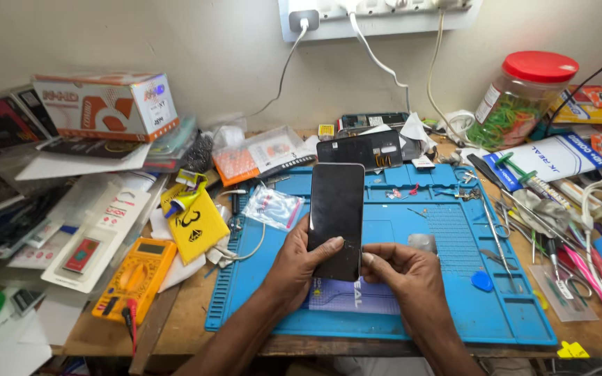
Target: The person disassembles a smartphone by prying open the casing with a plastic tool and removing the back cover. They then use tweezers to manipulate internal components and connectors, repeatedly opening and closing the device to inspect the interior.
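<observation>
Wooden surface [175,327], cluttered on every side; the only open room is the big blue silicone repair mat [447,278] in the middle.

Black rectangular glass-fronted smartphone [336,219] is held up over the mat centre, screen dark and facing the viewer. Long axis runs away from the person, top end tilted slightly off toward the wall, bottom end down between both hands.

Left hand [294,268] wraps the phone's lower left edge, thumb laid across the glass, fingers curled behind: this is the carrying grip. Right hand [402,268] sits just beside the lower right corner, thumb and forefinger pressed together at the phone's edge; can't tell whether something small is pinched there. Both hands are equally near; the left has the weight.

Clearance: mat to the right of the hands is mostly bare, with a small blue triangular plastic pick [482,281] lying near and long metal tweezers [492,223] further right. Beyond the phone's top end, a second dark phone panel [360,150] lies flat at the mat's far edge. Left of the mat, well apart: yellow handheld multimeter [134,278] and a clear plastic bag with red print [273,207].
</observation>
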